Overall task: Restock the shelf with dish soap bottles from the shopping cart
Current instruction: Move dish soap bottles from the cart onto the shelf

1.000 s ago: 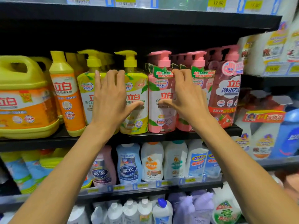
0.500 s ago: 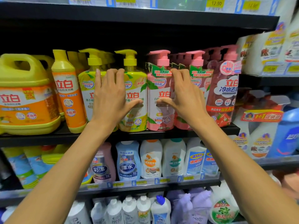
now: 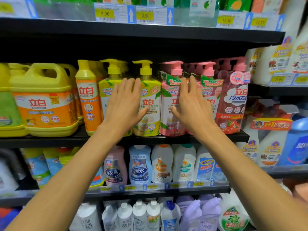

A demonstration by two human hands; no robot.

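At twelve o'clock my left hand (image 3: 124, 104) and right hand (image 3: 191, 107) lay spread flat on the soap bottles (image 3: 150, 117), probably to straighten them.

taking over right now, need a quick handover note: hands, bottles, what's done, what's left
Left hand: open, fingers straight, flat against the yellow pump bottles.
Right hand: open, flat against the pink pump bottles. Neither hand holds anything.
Bottles: both colours stand upright in rows at the front of the middle shelf, with more behind them.
Done: this stretch of shelf looks full and faced.
Left: the shopping cart is out of view, so I cannot tell how many bottles remain. Check it, then fill any gaps.
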